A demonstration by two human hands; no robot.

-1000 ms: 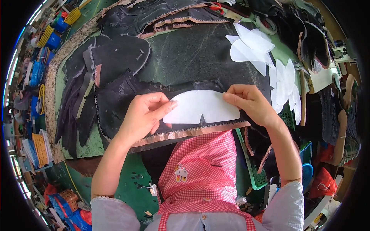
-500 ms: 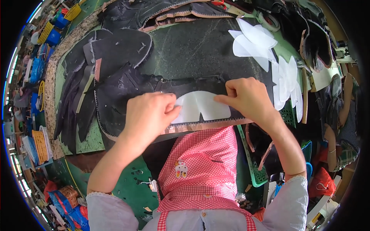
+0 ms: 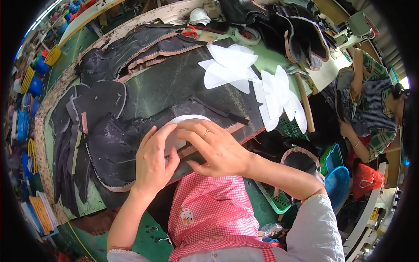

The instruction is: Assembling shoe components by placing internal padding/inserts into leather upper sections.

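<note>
A white half-round stiffener piece (image 3: 188, 117) lies on a black leather boot part (image 3: 114, 146) with a zigzag-stitched edge. Both hands cover most of it, so only its upper rim and a patch between them show. My left hand (image 3: 156, 159) rests at the piece's left side, fingers stretched and thumb apart. Over its right part, my right hand (image 3: 216, 146) lies with fingers extended and thumb held away; it wears a ring. The fingertips of both hands meet near the piece's middle. Whether either fingertip grips an edge is hidden.
Loose white pieces (image 3: 230, 65) lie fanned at the right of the dark work board (image 3: 161, 85). A hammer (image 3: 304, 100) is beside them. More black leather parts (image 3: 65, 131) are at left. Red-handled scissors (image 3: 190, 31) lie at the back. A co-worker (image 3: 371, 105) sits at right.
My hands have moved together over the white piece, from pinching its two sides to lying stretched out upon it. The view has turned, showing more of the right side.
</note>
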